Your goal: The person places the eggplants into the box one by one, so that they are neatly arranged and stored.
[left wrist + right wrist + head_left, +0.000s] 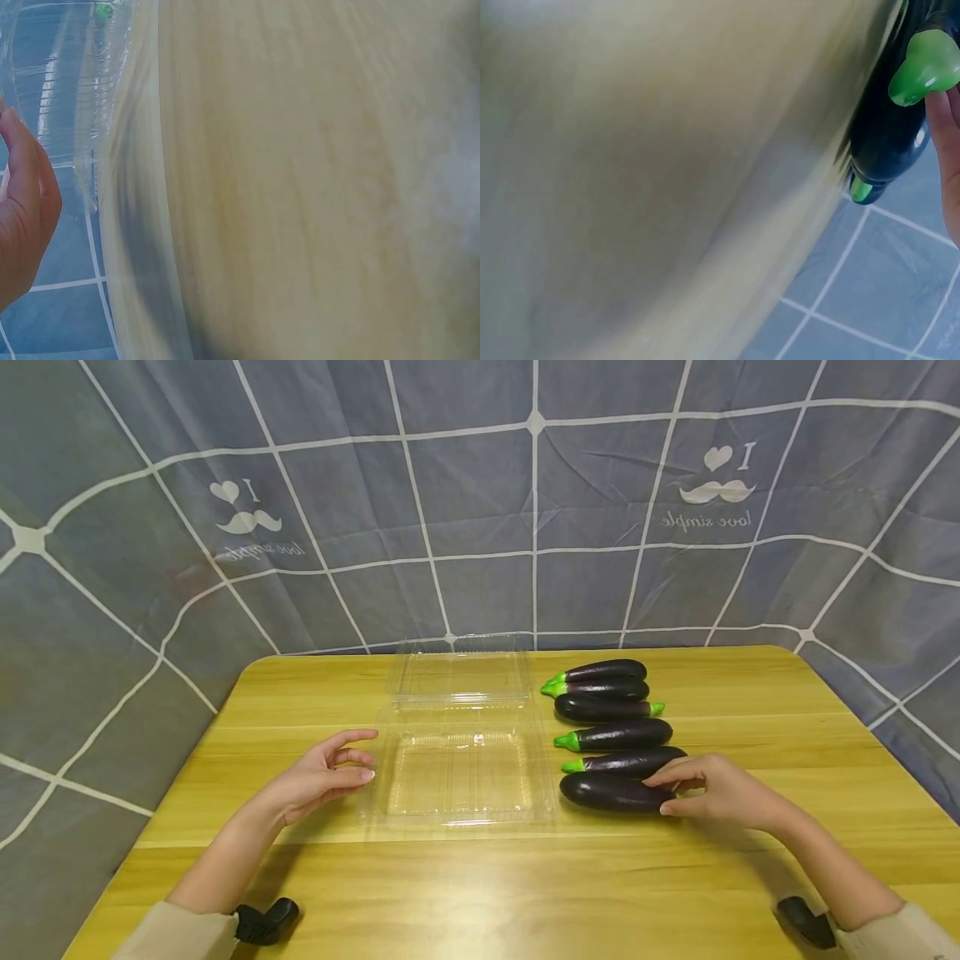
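Note:
My right hand [712, 789] grips the right end of the nearest eggplant [611, 793], fingertips on its far side and thumb on its near side. Its green stem [930, 64] shows in the right wrist view, close to my fingers; the head view hides it behind the hand. My left hand [326, 777] is held beside the left edge of a clear plastic clamshell box [457, 818], fingers loosely bent and holding nothing. The box lies with its lid [461, 672] folded back, away from me. A single eggplant [633, 762] lies just behind the gripped one.
Several more eggplants [615, 735] lie in a column right of the box, most with green stems to the left; one stem [657, 708] points right. The wooden table [480, 893] ends at a grey tile-patterned cloth [480, 510]. Black wrist devices [266, 922] sit at both sleeves.

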A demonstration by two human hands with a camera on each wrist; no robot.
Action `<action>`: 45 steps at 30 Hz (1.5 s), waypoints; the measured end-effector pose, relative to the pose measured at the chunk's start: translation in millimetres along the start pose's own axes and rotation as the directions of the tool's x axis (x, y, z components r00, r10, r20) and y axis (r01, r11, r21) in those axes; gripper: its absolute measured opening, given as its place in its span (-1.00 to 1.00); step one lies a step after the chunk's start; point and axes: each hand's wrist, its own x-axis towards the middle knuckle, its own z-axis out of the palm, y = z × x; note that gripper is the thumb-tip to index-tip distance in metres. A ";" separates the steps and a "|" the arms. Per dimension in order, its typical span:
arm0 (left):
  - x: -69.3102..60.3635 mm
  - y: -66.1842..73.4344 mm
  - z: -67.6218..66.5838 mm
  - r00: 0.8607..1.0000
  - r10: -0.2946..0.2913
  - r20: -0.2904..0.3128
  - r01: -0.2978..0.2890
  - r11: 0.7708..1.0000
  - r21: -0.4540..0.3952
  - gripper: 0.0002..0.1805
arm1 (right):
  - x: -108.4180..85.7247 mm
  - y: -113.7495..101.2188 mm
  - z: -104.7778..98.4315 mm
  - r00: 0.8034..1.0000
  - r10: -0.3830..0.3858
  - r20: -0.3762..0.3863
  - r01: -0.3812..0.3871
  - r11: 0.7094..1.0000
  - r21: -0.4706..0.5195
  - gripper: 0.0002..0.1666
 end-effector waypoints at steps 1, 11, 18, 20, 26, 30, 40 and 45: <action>0.4 0.3 0.1 1.000 0.001 0.000 -0.001 1.000 0.000 -0.21 | 0.0 -0.9 -1.4 1.000 0.001 0.001 -0.001 1.000 0.004 -0.68; 0.0 1.0 -0.5 1.000 0.002 -0.005 -0.002 1.000 0.009 -0.22 | -0.2 -7.6 -13.1 1.000 -0.005 -0.019 0.008 0.991 0.130 -0.66; 0.9 2.2 -0.2 1.000 0.001 0.000 -0.001 1.000 0.015 -0.21 | 3.0 -12.1 -16.9 0.999 0.017 -0.027 -0.011 0.978 0.206 -0.65; 0.9 2.5 -0.5 1.000 0.002 0.000 -0.002 1.000 0.017 -0.21 | 5.9 -13.2 -17.1 1.000 0.016 -0.022 -0.011 0.976 0.216 -0.65; 0.7 1.7 -1.9 1.000 0.003 -0.005 -0.003 1.000 0.019 -0.22 | 17.3 -16.8 -18.2 1.000 -0.006 -0.026 0.012 0.974 0.228 -0.65; 1.6 -1.2 -1.4 1.000 0.011 0.003 -0.011 1.000 -0.003 -0.22 | 23.4 -20.8 -19.0 0.999 -0.004 -0.033 0.012 0.969 0.246 -0.65; 3.0 -4.3 -1.4 1.000 0.011 0.018 -0.010 0.999 -0.036 -0.21 | 44.6 -28.4 -15.1 1.000 0.022 -0.006 -0.021 0.972 0.235 -0.64; 2.7 -4.6 -3.0 1.000 0.013 0.014 -0.012 0.999 -0.037 -0.22 | 59.3 -30.9 -11.9 1.000 0.001 0.013 -0.004 0.972 0.237 -0.63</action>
